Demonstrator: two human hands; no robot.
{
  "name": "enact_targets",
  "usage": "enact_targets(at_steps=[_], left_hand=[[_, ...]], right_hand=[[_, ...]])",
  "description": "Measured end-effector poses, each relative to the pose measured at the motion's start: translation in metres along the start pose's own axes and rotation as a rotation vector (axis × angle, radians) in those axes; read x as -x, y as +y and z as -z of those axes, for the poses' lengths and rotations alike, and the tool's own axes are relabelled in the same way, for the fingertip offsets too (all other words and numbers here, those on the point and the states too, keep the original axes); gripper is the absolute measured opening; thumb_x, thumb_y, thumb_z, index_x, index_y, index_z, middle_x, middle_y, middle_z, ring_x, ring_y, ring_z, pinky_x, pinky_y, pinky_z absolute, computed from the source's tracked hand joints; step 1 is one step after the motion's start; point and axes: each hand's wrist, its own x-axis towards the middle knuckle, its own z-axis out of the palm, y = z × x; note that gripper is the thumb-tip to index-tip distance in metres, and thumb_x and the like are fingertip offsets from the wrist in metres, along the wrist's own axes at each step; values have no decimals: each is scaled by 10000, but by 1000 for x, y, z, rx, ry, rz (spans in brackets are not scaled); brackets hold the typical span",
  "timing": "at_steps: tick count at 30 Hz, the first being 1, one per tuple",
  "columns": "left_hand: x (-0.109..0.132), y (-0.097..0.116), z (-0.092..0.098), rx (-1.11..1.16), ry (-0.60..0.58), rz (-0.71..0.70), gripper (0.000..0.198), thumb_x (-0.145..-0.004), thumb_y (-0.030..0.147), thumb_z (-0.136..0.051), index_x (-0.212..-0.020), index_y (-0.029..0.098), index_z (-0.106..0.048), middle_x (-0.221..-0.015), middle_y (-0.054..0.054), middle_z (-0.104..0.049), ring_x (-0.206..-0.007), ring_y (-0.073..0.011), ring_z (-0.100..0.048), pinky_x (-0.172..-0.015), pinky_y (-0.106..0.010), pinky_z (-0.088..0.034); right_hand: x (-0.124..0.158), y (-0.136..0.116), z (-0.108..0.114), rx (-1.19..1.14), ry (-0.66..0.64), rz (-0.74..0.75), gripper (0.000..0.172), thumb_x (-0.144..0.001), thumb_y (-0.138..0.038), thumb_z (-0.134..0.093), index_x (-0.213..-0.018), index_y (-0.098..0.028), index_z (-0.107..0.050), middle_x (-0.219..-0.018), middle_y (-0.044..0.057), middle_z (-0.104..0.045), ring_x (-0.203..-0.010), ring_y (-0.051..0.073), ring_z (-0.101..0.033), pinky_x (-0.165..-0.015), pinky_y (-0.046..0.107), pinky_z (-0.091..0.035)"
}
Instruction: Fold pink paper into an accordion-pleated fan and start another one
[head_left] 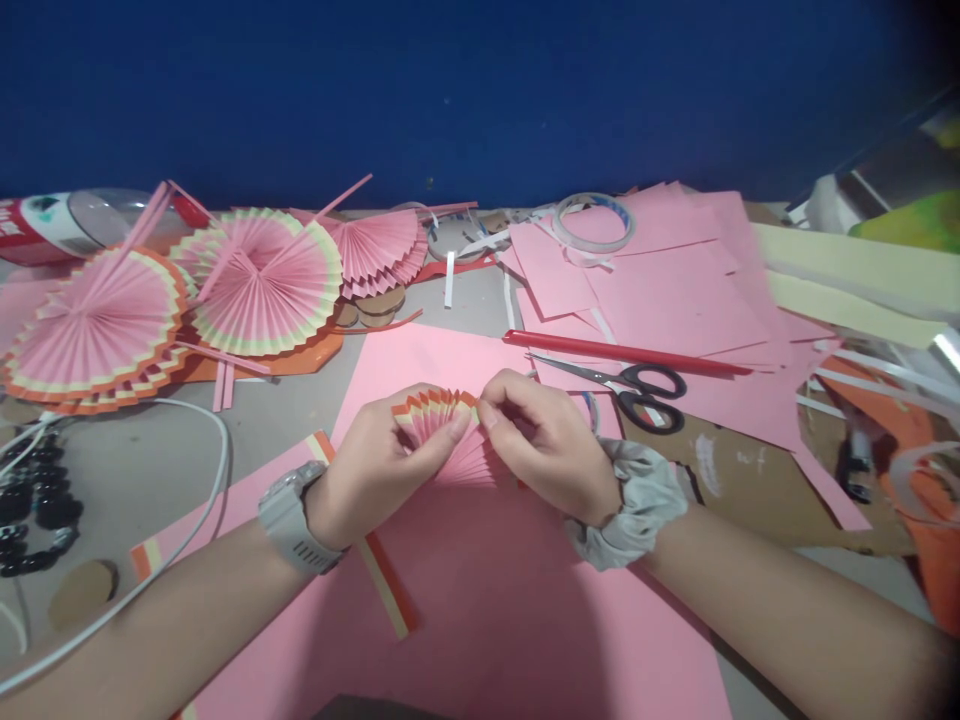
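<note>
Between my two hands is a small pleated paper fan, pink with a yellow and orange zigzag edge. My left hand pinches its folds, the thumb lying across the pleats. At the fan's right side, my right hand is closed with thumb and forefinger on its edge. Beneath both hands lies a large pink paper sheet. A pink strip with an orange and yellow border rests on it below my left wrist. Black-handled scissors lie just beyond my right hand.
Finished pleated paper rosettes are piled at the back left by a plastic bottle. Pink sheets are stacked at the back right, with a tape roll and a red strip. A white cable crosses the left side.
</note>
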Motion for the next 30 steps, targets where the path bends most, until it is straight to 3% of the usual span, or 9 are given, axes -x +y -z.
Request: enact_targets(at_steps=[21,30], left_hand=[[1,-6,8,-21,197,19,381,-906,319,-439,-558,175,-380,-551,44,-380,-520,-87,-370,-539,-199,-351],[0,-8,7,150,218,72,331,-902,323,-458,-649,152,-584,-645,5,-596,-657,-125,-567,-635,-212,-435]], right_hand=[[0,-1,0,-34,55,-34,155,-833,-123,-450,-703,-200,-413,-638,-43,-423,-564,87,-388,-529,217,-340],[0,0,-1,-59,67,-39,166,-860,-169,-448,-700,-202,-420,-644,-36,-421,-561,93,-388,-523,230,-337]])
